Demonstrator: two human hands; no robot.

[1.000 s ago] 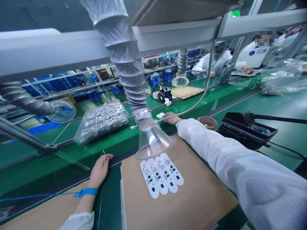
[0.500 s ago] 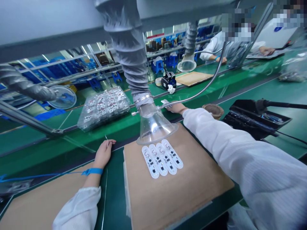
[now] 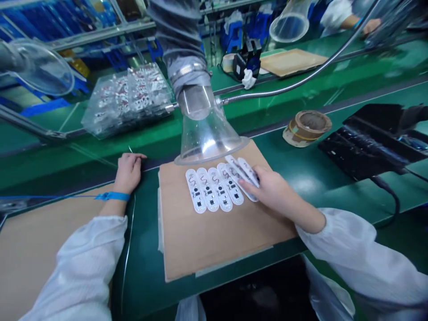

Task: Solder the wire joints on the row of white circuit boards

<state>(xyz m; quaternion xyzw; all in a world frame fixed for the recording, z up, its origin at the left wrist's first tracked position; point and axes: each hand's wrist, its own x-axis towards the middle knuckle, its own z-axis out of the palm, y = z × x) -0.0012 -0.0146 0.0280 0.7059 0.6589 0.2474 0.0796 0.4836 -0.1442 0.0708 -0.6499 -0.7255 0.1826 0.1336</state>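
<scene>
Several white, round-ended circuit boards (image 3: 214,189) lie side by side on a brown cardboard sheet (image 3: 207,243), with dark chips and short reddish wires on them. At the right end of this row, my right hand (image 3: 270,187) grips a few more white circuit boards (image 3: 248,169) between thumb and fingers, tilted over the sheet. My left hand (image 3: 129,171) rests closed at the bench edge, left of the cardboard. A thin silvery wire (image 3: 129,240) runs up to it, and a short end sticks out above the fingers.
A clear fume hood (image 3: 209,138) on a grey hose hangs just above the boards. Clear trays of parts (image 3: 129,98) stand behind on the left. A tape roll (image 3: 307,127) and a black holder (image 3: 374,133) are on the right. A blue wrist strap (image 3: 113,196) tethers my left wrist.
My right hand has come back from beyond the hood to the row's right end, bringing white circuit boards. My left hand stays at the bench edge. The view has tilted down.
</scene>
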